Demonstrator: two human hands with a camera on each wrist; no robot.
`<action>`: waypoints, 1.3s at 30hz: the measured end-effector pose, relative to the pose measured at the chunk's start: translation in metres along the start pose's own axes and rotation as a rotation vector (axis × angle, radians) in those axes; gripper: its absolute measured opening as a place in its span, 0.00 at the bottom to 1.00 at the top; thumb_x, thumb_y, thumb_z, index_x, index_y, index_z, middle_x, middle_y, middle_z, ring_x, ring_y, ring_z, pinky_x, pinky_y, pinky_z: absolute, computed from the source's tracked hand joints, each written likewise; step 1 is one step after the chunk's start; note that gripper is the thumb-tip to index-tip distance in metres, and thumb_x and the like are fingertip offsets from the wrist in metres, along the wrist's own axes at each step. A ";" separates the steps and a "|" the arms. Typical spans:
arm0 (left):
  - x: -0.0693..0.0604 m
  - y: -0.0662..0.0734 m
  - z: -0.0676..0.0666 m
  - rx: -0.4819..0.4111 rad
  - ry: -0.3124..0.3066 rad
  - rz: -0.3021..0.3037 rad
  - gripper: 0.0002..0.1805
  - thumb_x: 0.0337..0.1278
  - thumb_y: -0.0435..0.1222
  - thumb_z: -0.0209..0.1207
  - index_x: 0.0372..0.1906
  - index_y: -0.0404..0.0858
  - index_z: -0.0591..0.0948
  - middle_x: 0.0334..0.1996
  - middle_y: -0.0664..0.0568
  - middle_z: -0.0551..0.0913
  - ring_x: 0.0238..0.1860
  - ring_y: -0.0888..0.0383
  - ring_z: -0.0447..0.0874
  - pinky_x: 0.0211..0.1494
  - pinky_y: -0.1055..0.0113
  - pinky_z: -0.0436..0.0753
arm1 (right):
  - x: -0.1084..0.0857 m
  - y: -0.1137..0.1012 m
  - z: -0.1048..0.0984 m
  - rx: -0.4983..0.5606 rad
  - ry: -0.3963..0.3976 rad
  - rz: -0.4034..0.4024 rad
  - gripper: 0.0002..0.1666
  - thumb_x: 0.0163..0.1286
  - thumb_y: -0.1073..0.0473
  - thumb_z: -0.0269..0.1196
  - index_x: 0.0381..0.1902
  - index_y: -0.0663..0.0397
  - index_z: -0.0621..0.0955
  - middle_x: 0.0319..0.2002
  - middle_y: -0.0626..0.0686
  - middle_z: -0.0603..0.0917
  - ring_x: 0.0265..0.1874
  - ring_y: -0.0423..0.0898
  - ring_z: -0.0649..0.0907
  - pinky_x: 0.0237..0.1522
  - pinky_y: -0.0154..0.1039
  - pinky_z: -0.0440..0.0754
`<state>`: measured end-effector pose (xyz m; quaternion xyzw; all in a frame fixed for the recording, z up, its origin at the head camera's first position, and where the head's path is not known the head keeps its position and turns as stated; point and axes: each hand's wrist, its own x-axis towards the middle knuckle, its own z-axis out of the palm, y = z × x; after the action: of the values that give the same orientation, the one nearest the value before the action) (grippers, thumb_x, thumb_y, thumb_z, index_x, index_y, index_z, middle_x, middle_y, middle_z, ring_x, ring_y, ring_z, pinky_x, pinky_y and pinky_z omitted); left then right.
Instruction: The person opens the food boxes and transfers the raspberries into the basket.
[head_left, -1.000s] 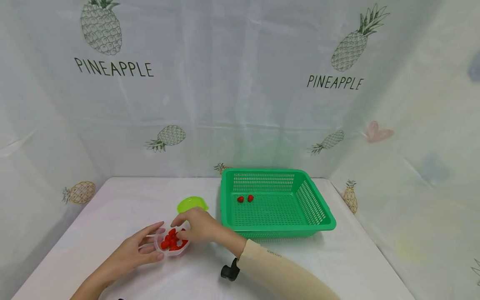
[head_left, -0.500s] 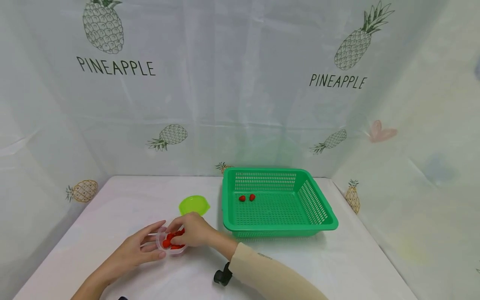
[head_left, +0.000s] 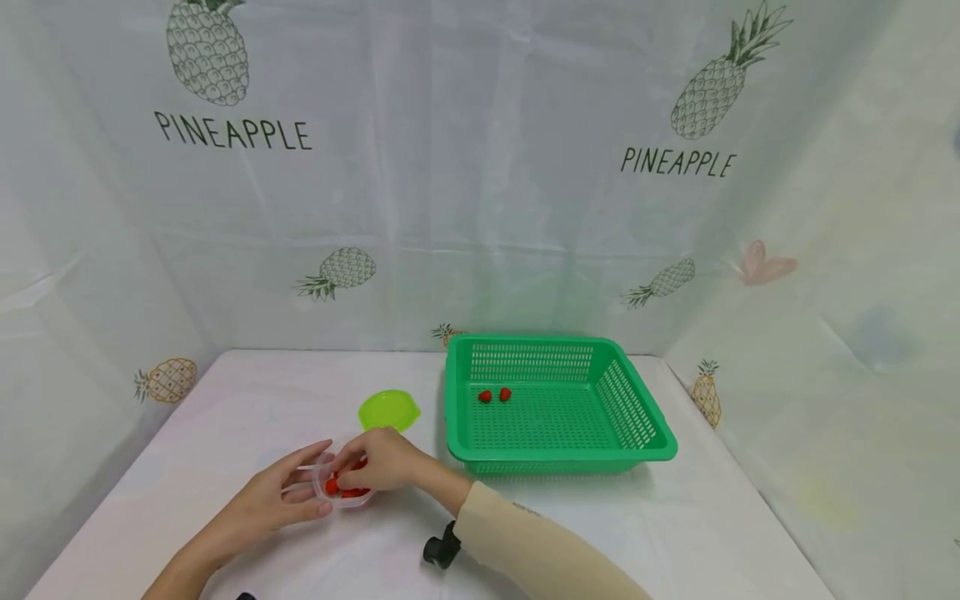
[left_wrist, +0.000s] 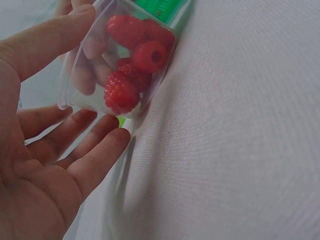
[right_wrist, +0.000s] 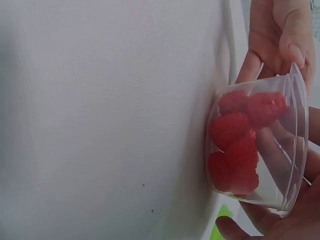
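A small clear plastic tub point(head_left: 358, 502) of raspberries point(right_wrist: 230, 130) stands on the cloth at the front left. My left hand point(head_left: 258, 504) holds the tub loosely from its left side, the thumb at the rim and the other fingers around the far side. From the right, my right hand point(head_left: 381, 460) reaches over the rim, its thumb and fingertips down among the berries. Through the tub wall point(left_wrist: 90, 100) in the left wrist view, right-hand fingers show near the fruit. Whether they pinch a berry is unclear.
A green slotted basket point(head_left: 555, 457) stands at the back right, with one raspberry point(head_left: 485, 396) and another raspberry point(head_left: 506, 393) in its left part. Behind the tub lies a lime-green lid point(head_left: 390, 410). A pineapple-print curtain point(head_left: 480, 167) hangs behind the table.
My right hand has moved slightly down and left into the tub, and its thumb and fingers have come closer together. My left hand stays at the tub.
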<state>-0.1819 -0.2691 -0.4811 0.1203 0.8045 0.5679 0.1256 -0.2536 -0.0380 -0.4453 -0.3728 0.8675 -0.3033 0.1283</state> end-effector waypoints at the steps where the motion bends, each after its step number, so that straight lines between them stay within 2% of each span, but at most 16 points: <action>1: 0.000 0.001 0.000 -0.004 -0.001 -0.003 0.48 0.67 0.38 0.71 0.85 0.45 0.58 0.80 0.36 0.61 0.72 0.40 0.77 0.60 0.76 0.83 | 0.001 0.000 0.001 -0.002 0.001 0.002 0.10 0.71 0.57 0.73 0.49 0.44 0.92 0.30 0.32 0.87 0.34 0.26 0.78 0.35 0.21 0.78; 7: 0.000 0.002 0.000 -0.005 -0.001 0.000 0.48 0.67 0.37 0.71 0.85 0.45 0.57 0.78 0.34 0.63 0.71 0.41 0.78 0.60 0.75 0.83 | 0.004 -0.004 0.003 -0.015 0.004 0.041 0.08 0.68 0.56 0.75 0.44 0.44 0.93 0.25 0.31 0.85 0.30 0.26 0.77 0.31 0.22 0.77; 15: -0.002 -0.002 0.001 0.005 0.012 -0.005 0.48 0.66 0.38 0.72 0.85 0.45 0.58 0.78 0.34 0.64 0.71 0.38 0.77 0.60 0.76 0.82 | 0.004 -0.009 0.005 -0.074 -0.017 0.057 0.06 0.68 0.57 0.75 0.42 0.42 0.94 0.29 0.32 0.89 0.31 0.26 0.76 0.31 0.21 0.76; 22: -0.001 -0.003 0.000 0.018 0.017 0.001 0.48 0.66 0.38 0.72 0.85 0.46 0.59 0.78 0.34 0.64 0.72 0.37 0.76 0.60 0.77 0.82 | 0.006 -0.008 0.009 -0.101 0.013 0.069 0.03 0.67 0.56 0.75 0.37 0.39 0.93 0.24 0.29 0.83 0.28 0.26 0.76 0.30 0.21 0.75; 27: -0.001 -0.001 0.001 0.011 0.012 0.026 0.49 0.66 0.38 0.72 0.85 0.43 0.58 0.76 0.32 0.65 0.71 0.37 0.77 0.61 0.75 0.82 | 0.007 -0.013 0.011 -0.131 0.039 0.128 0.04 0.65 0.52 0.77 0.37 0.35 0.93 0.21 0.28 0.82 0.28 0.25 0.76 0.30 0.24 0.73; 32: -0.002 -0.002 0.001 -0.013 0.001 0.032 0.49 0.67 0.36 0.71 0.85 0.41 0.56 0.77 0.33 0.63 0.70 0.42 0.80 0.61 0.74 0.83 | 0.010 -0.018 0.014 -0.179 0.052 0.182 0.02 0.63 0.48 0.78 0.31 0.31 0.93 0.21 0.26 0.83 0.30 0.25 0.74 0.30 0.25 0.72; 36: -0.001 -0.001 0.001 0.007 0.015 0.015 0.49 0.66 0.38 0.72 0.85 0.44 0.58 0.78 0.36 0.64 0.71 0.43 0.78 0.61 0.75 0.83 | 0.009 -0.020 0.014 -0.169 0.063 0.176 0.03 0.62 0.51 0.79 0.30 0.34 0.94 0.21 0.27 0.84 0.30 0.25 0.75 0.29 0.24 0.73; 39: -0.001 0.000 0.001 0.051 0.029 0.027 0.49 0.65 0.40 0.73 0.85 0.45 0.59 0.78 0.36 0.65 0.71 0.40 0.77 0.61 0.75 0.83 | 0.007 -0.020 0.013 -0.155 0.069 0.155 0.02 0.63 0.53 0.79 0.32 0.36 0.94 0.22 0.29 0.86 0.29 0.24 0.76 0.29 0.22 0.73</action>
<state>-0.1811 -0.2687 -0.4808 0.1259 0.8188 0.5506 0.1032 -0.2410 -0.0596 -0.4427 -0.3028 0.9184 -0.2374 0.0921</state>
